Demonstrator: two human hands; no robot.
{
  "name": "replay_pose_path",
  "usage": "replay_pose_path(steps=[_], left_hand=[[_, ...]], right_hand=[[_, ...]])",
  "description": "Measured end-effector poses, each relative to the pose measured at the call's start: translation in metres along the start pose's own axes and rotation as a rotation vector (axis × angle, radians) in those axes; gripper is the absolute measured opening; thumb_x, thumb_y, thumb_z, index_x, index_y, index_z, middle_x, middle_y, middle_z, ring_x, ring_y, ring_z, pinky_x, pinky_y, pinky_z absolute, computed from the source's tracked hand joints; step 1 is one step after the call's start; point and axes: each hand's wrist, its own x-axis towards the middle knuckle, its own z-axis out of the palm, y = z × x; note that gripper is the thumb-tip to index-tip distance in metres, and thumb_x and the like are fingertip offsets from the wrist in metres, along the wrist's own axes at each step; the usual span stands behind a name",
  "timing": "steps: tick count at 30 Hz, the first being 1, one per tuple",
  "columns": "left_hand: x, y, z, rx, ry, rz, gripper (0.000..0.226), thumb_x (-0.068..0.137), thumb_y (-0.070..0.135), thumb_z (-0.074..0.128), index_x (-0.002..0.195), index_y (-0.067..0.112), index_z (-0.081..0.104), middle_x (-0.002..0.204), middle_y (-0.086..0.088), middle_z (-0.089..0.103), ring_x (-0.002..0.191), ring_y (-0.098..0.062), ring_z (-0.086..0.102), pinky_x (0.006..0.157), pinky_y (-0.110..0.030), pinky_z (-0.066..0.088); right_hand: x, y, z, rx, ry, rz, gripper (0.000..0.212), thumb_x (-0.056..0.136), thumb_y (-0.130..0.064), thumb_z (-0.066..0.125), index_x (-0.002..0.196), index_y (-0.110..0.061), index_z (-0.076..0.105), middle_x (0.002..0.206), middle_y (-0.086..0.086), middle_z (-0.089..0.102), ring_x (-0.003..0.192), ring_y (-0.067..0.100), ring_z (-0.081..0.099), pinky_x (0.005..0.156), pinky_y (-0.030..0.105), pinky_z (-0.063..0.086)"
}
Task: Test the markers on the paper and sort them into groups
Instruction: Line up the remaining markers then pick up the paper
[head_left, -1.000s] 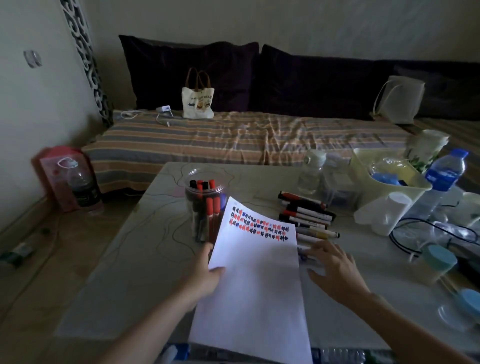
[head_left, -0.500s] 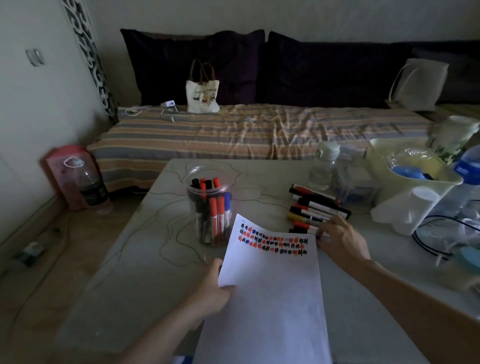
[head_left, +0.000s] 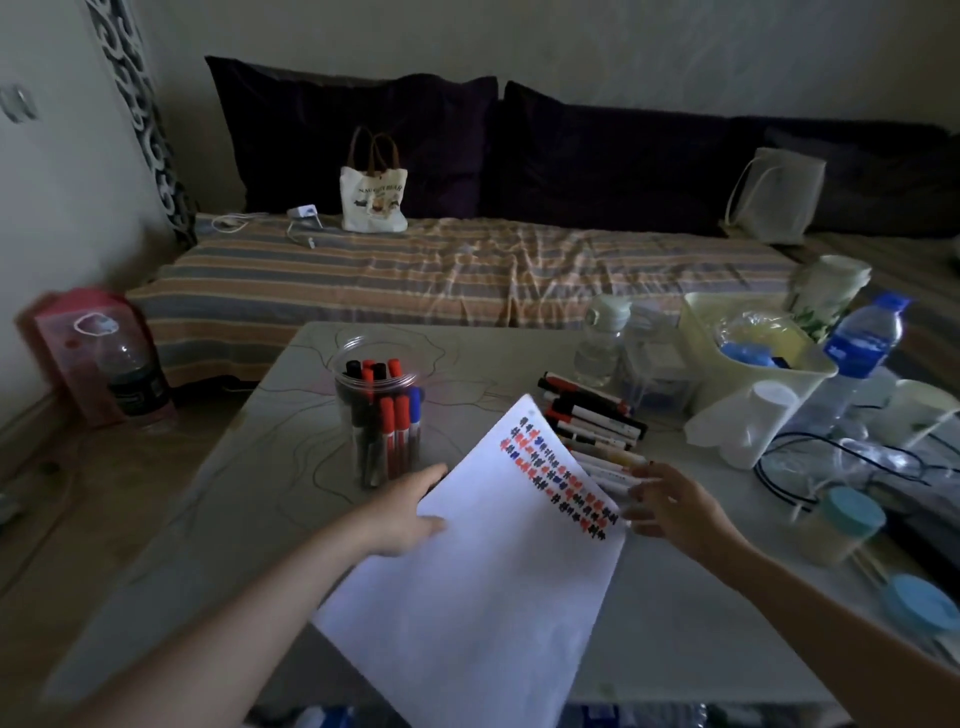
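The left hand grips the white paper sheet, tilted over the pale counter; the right hand, fingers relaxed, touches the loose markers. Marks fill several rows; the clear jar of markers probably remains untested.

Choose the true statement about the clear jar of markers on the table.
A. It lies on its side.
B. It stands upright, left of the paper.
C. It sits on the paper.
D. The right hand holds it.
B: the clear jar stands upright on the table with marker caps pointing up, left of the paper that the left hand holds; the right hand is at the loose markers.
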Motion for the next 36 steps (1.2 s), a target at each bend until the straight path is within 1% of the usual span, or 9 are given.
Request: replay_pose_path(steps=[1, 5, 8, 12, 17, 20, 24, 29, 36], left_hand=[[0.009, 0.011, -0.005, 0.093, -0.03, 0.03, 0.037, 0.09, 0.017, 0.063, 0.124, 0.019, 0.048, 0.122, 0.002, 0.058, 0.111, -0.019, 0.057, 0.099, -0.035, 0.047], [0.039, 0.058, -0.005, 0.387, -0.163, 0.128, 0.036, 0.092, 0.018, 0.061, 0.126, 0.022, 0.05, 0.127, -0.001, 0.059, 0.11, -0.021, 0.057, 0.09, -0.032, 0.046], [0.061, 0.078, 0.019, 0.554, -0.214, 0.183, 0.046, 0.093, 0.016, 0.06, 0.135, 0.025, 0.044, 0.133, -0.003, 0.054, 0.114, -0.024, 0.054, 0.085, -0.027, 0.042], [0.081, 0.078, 0.05, 0.593, -0.19, 0.177, 0.042, 0.09, 0.014, 0.061, 0.126, 0.03, 0.048, 0.12, -0.008, 0.057, 0.101, -0.027, 0.057, 0.081, -0.036, 0.05], [0.087, 0.059, 0.055, 0.544, -0.046, 0.228, 0.048, 0.082, 0.016, 0.073, 0.125, 0.025, 0.052, 0.125, -0.001, 0.053, 0.109, -0.021, 0.054, 0.089, -0.036, 0.048], [0.094, 0.046, 0.052, 0.46, 0.122, 0.273, 0.046, 0.084, 0.019, 0.071, 0.127, 0.024, 0.053, 0.123, 0.0, 0.049, 0.109, -0.019, 0.051, 0.087, -0.028, 0.043], [0.109, 0.045, 0.051, 0.358, 0.325, 0.373, 0.05, 0.087, 0.023, 0.067, 0.133, 0.02, 0.046, 0.128, -0.005, 0.044, 0.118, -0.023, 0.048, 0.091, -0.028, 0.043], [0.141, 0.055, 0.059, 0.166, 0.129, 0.2, 0.094, 0.08, 0.061, 0.063, 0.151, 0.028, 0.012, 0.154, -0.001, 0.014, 0.142, -0.024, 0.018, 0.114, -0.043, 0.028], [0.2, 0.074, 0.051, -0.198, 0.22, 0.017, 0.064, 0.097, 0.056, 0.037, 0.151, 0.026, 0.021, 0.16, 0.002, 0.015, 0.146, -0.019, 0.019, 0.114, -0.036, 0.022]], right_hand=[[-0.005, 0.005, -0.004, -0.015, 0.0, 0.014, 0.014, 0.095, -0.004, 0.057, 0.105, -0.012, 0.061, 0.096, 0.016, 0.065, 0.063, 0.017, 0.069, 0.055, 0.028, 0.055], [-0.02, 0.015, -0.025, -0.176, 0.007, 0.064, 0.048, 0.071, -0.046, 0.081, 0.11, -0.034, 0.055, 0.094, -0.006, 0.067, 0.08, 0.007, 0.067, 0.064, 0.018, 0.052], [-0.029, 0.022, -0.031, -0.137, -0.012, 0.071, 0.058, 0.076, -0.039, 0.079, 0.123, -0.032, 0.046, 0.089, -0.009, 0.07, 0.075, -0.001, 0.068, 0.058, 0.011, 0.05], [-0.034, 0.037, -0.027, -0.128, 0.005, 0.082, 0.053, 0.083, -0.022, 0.076, 0.129, -0.022, 0.049, 0.083, -0.006, 0.073, 0.063, -0.002, 0.067, 0.05, 0.012, 0.048], [-0.026, 0.035, -0.022, -0.196, -0.002, 0.121, 0.049, 0.08, -0.021, 0.079, 0.122, -0.021, 0.054, 0.075, -0.011, 0.072, 0.061, -0.004, 0.065, 0.05, 0.009, 0.045], [-0.016, 0.026, -0.025, -0.333, -0.028, 0.143, 0.05, 0.078, -0.033, 0.079, 0.121, -0.024, 0.055, 0.076, -0.013, 0.07, 0.073, 0.005, 0.067, 0.063, 0.017, 0.052], [0.016, 0.013, -0.029, -0.321, 0.128, 0.076, 0.061, 0.08, -0.044, 0.075, 0.132, -0.02, 0.053, 0.113, 0.003, 0.066, 0.092, 0.017, 0.065, 0.076, 0.027, 0.052], [0.067, -0.005, -0.002, -0.129, 0.162, 0.017, 0.061, 0.096, -0.037, 0.056, 0.149, -0.02, 0.031, 0.148, 0.016, 0.039, 0.132, 0.03, 0.044, 0.1, 0.037, 0.042], [0.11, -0.002, 0.027, 0.046, 0.234, 0.068, 0.047, 0.102, -0.031, 0.045, 0.146, -0.023, 0.034, 0.145, 0.013, 0.041, 0.126, 0.029, 0.047, 0.097, 0.034, 0.043]])
